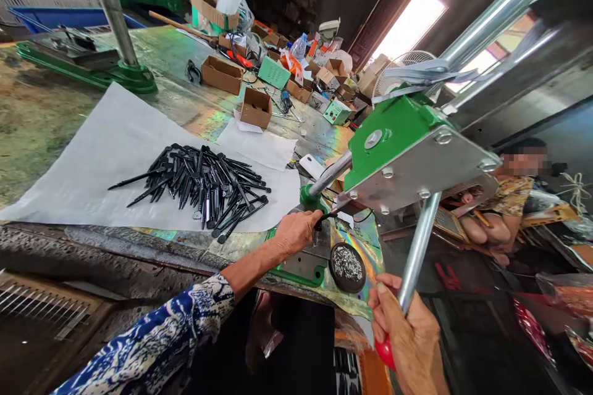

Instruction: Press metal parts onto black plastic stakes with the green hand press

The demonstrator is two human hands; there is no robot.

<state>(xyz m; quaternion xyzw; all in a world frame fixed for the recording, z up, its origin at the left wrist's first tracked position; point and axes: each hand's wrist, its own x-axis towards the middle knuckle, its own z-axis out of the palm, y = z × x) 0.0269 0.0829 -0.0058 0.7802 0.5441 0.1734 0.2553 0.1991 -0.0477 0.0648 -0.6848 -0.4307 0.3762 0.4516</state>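
Observation:
My left hand (299, 234) reaches to the green arbor press (389, 142). Its fingers pinch a slim black part (327, 216) at the press's working point, and most of that part is hidden. My right hand (407, 327) is closed around the metal lever (420, 247) of the press, near its red knob (385, 353). A round dark dish (332, 273) of small shiny metal pins (347, 261) sits beside the press base (301, 269). Left of my left hand, a heap of slim black parts (208, 185) lies on a white sheet (106, 154).
A second press (134, 77) stands at the far left of the table. Cardboard boxes (222, 74), green devices (274, 73) and tools crowd the back. A person (504, 197) sits at the right. An electric fan (403, 74) stands behind the press.

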